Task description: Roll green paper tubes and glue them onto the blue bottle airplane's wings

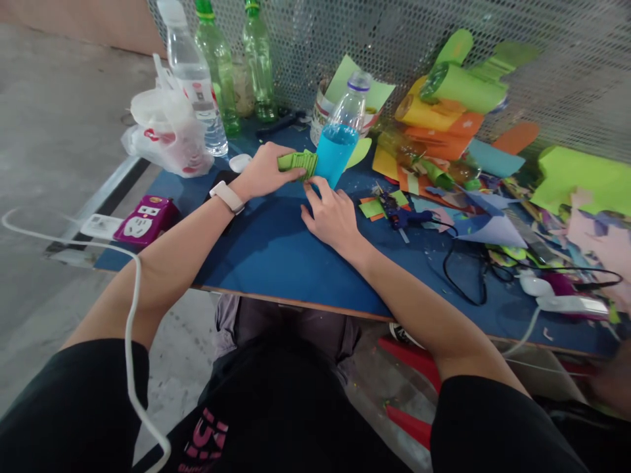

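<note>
My left hand (269, 169) is closed on a green pleated paper strip (300, 161), its thumb lying along the lower edge. The folds bunch closely together at the right end. Just below that end is my right hand (332, 213), fingers bent and apart; whether a fingertip touches the paper is hard to tell. Right behind the hands stands a clear plastic bottle (338, 144), upright, with blue around its lower part and a purple ring at its neck. The left hand hides the left end of the paper.
Left of my hands are a plastic bag (172, 148), a water bottle (200, 85), green bottles (259, 59) and a purple power socket (148, 220). On the right lie a blue glue gun (401, 213) with its cord, paper scraps (591, 230) and paper-wrapped bottles (458, 89). A mesh panel (394, 33) rises behind.
</note>
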The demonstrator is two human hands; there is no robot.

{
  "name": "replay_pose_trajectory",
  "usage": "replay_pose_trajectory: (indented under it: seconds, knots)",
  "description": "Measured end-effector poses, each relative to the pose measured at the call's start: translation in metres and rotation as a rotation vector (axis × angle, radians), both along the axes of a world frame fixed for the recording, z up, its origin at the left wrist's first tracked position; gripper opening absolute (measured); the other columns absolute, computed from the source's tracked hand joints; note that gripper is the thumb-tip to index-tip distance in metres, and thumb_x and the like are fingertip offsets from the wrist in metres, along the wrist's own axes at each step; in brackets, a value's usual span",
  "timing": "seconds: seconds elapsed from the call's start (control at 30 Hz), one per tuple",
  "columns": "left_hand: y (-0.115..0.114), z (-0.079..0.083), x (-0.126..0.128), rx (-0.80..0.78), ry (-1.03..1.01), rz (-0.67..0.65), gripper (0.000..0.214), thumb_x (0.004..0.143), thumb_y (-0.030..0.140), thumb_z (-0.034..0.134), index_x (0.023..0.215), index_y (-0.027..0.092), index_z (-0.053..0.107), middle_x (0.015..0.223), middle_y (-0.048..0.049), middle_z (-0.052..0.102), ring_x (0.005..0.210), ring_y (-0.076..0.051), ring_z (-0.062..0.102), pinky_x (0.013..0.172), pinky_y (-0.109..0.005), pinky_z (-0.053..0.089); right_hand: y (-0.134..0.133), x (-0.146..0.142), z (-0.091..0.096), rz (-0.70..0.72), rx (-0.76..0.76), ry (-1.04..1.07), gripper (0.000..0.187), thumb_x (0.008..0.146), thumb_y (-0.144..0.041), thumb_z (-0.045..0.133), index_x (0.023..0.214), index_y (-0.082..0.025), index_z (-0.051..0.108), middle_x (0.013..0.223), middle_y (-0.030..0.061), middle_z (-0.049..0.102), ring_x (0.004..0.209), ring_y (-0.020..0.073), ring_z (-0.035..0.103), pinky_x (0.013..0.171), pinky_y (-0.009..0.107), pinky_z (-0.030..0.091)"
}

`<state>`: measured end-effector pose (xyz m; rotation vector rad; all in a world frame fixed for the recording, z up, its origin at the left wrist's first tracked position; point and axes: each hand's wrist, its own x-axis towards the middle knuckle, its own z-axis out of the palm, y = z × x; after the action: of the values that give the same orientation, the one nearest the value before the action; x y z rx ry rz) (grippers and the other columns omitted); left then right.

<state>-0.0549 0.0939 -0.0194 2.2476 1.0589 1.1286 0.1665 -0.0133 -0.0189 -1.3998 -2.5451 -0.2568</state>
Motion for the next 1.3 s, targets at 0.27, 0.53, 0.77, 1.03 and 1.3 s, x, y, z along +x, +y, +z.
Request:
replay_pose_trajectory:
  seconds: [0.27,0.53,0.77,1.03,1.3]
  knots:
    - [0.0004,-0.0013,0.0006,0.030,-0.041,-0.030,0.046,0.085,0.041,0.088,0.063,0.026,0.051,0.057,0.0009,0.041,0.060,-0.018,0.042,0.066,-0.043,0.054,0.0012,-0.0009,-0.0015,-0.004,-0.002,0.012,0.058,0.114,-0.026,0.039,0.164,-0.003,0.057,0.170,0.0296,0.055,0.117,0.0422,0.073,0.100,0.058,0.055]
    - [0.0003,0.0000,0.0007,0.047,-0.008,-0.006,0.046,0.084,0.040,0.089,0.065,0.025,0.049,0.060,0.0023,0.038,0.061,-0.018,0.043,0.069,-0.043,0.055,-0.0011,-0.0019,0.0033,-0.012,-0.006,-0.028,0.060,0.114,-0.025,0.039,0.166,0.000,0.055,0.173,0.0284,0.053,0.118,0.0411,0.073,0.099,0.057,0.054]
    - [-0.0038,0.0008,0.0023,0.045,0.026,0.047,0.041,0.085,0.035,0.085,0.066,0.025,0.049,0.062,0.0003,0.042,0.066,-0.021,0.048,0.079,-0.046,0.055,-0.0030,-0.0005,0.0049,-0.010,-0.011,-0.055,0.058,0.114,-0.023,0.041,0.166,-0.001,0.054,0.174,0.0255,0.054,0.119,0.0401,0.073,0.097,0.056,0.057]
    - [-0.0018,-0.0044,0.0043,0.074,-0.046,0.044,0.035,0.082,0.037,0.086,0.069,0.025,0.055,0.061,0.0010,0.042,0.068,-0.022,0.053,0.080,-0.044,0.058,-0.0024,0.0013,0.0027,-0.001,-0.009,-0.050,0.057,0.113,-0.020,0.039,0.164,-0.001,0.056,0.174,0.0269,0.052,0.123,0.0418,0.070,0.099,0.058,0.058]
    - [0.0005,-0.0062,0.0029,0.077,-0.040,0.039,0.045,0.086,0.041,0.088,0.067,0.026,0.049,0.060,0.0013,0.043,0.064,-0.019,0.047,0.070,-0.042,0.051,-0.0020,0.0018,0.0044,0.002,-0.044,-0.039,0.058,0.113,-0.022,0.040,0.165,-0.002,0.055,0.173,0.0276,0.052,0.123,0.0422,0.069,0.098,0.059,0.057]
